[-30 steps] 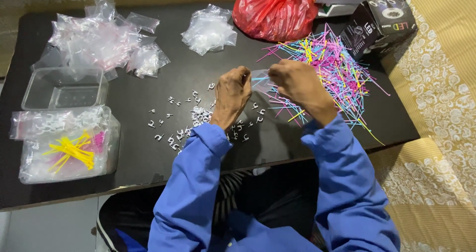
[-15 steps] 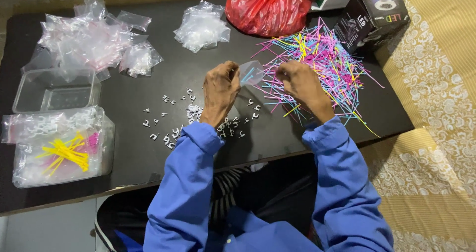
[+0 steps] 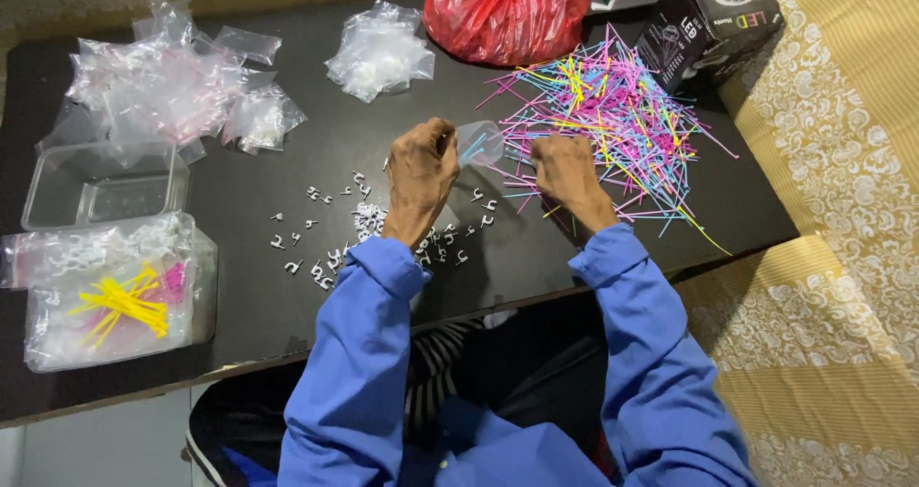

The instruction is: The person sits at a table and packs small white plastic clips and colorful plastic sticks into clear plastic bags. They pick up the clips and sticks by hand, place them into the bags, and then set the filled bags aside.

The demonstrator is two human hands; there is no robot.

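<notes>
Head camera looks down on a dark table (image 3: 287,315) where both hands work close together above its middle. Left hand (image 3: 421,171) is raised with its fingers pinched together on the mouth of a small clear bag (image 3: 481,144), which hangs out to the right of that hand, toward the other one; a thin blue stick seems to lie inside it, though the plastic blurs the detail. Right hand (image 3: 565,169) sits just right of the bag, knuckles up, fingers curled downward at the near edge of the heap of coloured sticks (image 3: 613,113); whether the fingertips are closed on a stick cannot be told, since the back of the hand hides them. So the bag lies between the two hands, held by the left and just beside the right, with its long axis running roughly left to right and its open end hard to make out. The sticks lie mostly slantwise, fanned out beyond and to the right of the right hand, which is clearly the nearer one to them. Small white clips (image 3: 369,221) are scattered on the table below and left of the left wrist.
</notes>
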